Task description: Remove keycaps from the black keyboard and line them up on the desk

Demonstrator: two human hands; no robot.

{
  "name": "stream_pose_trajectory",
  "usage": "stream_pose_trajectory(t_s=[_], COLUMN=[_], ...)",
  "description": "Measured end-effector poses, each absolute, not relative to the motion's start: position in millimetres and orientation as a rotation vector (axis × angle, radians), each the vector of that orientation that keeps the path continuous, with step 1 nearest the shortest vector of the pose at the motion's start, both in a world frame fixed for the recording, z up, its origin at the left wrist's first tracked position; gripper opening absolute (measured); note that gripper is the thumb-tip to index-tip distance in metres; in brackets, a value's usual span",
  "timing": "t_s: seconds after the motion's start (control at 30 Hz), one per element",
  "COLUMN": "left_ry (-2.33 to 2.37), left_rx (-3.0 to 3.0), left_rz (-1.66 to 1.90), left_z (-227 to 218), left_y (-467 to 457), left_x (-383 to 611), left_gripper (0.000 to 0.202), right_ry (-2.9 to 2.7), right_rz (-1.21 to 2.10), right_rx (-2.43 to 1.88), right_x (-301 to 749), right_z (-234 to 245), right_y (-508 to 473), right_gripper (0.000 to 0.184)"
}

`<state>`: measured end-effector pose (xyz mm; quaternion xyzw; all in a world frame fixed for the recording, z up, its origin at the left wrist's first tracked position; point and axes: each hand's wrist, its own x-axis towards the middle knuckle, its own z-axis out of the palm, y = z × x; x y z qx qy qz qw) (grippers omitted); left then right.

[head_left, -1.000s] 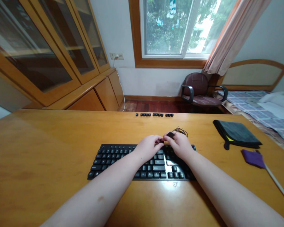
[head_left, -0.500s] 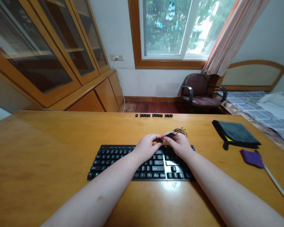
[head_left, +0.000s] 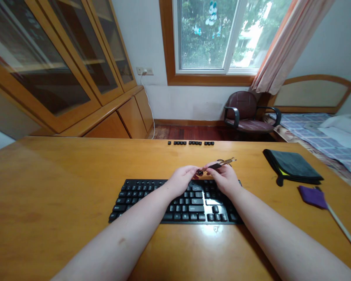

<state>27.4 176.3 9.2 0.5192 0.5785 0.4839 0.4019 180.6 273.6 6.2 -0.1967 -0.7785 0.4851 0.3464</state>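
A black keyboard (head_left: 152, 200) lies on the wooden desk (head_left: 61, 183) in front of me. Both hands hover over its far right edge. My right hand (head_left: 226, 180) is closed on a small dark tool with a thin wire end (head_left: 219, 164) that points up and right. My left hand (head_left: 181, 180) has its fingers pinched together at the tool's near tip, touching the right fingers. What the left fingertips hold is too small to make out. A row of loose black keycaps (head_left: 190, 143) lies along the desk's far edge.
A folded dark cloth (head_left: 292, 166) lies at the right of the desk, and a purple-headed brush with a pale handle (head_left: 324, 203) lies nearer. Behind the desk are a maroon chair (head_left: 245, 113), a bed, glass-door cabinets and a window.
Both hands have lifted slightly off the keyboard's far edge. The tool's wire end has tilted up and now sticks out further to the right.
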Motion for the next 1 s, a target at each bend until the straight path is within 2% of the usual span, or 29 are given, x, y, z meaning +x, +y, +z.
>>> stream_pose_trajectory(t_s=[0.2, 0.43, 0.73, 0.87, 1.0], left_ry=[1.436, 1.463, 1.486, 1.516, 1.538], left_rx=[1.142, 0.897, 0.936, 1.077, 1.186], left_rz=[1.22, 1.43, 1.381, 1.31, 1.275], left_z=[13.8, 11.5, 11.4, 16.3, 12.7], left_y=[176.0, 179.1, 179.9, 177.1, 176.0], left_x=[24.7, 22.7, 24.6, 26.9, 28.4], left_gripper=[0.032, 0.03, 0.027, 0.031, 0.046], right_ry=[-1.968, -2.052, -2.094, -2.268, -2.431], right_rz=[1.308, 1.123, 0.932, 0.899, 0.889], right_rx=[-0.445, -0.303, -0.475, -0.448, -0.437], right_x=[182.5, 183.2, 181.5, 180.9, 180.0], right_z=[8.6, 13.0, 9.3, 11.6, 16.1], right_y=[271.8, 267.7, 274.7, 275.0, 271.0], right_gripper=[0.02, 0.018, 0.023, 0.024, 0.021])
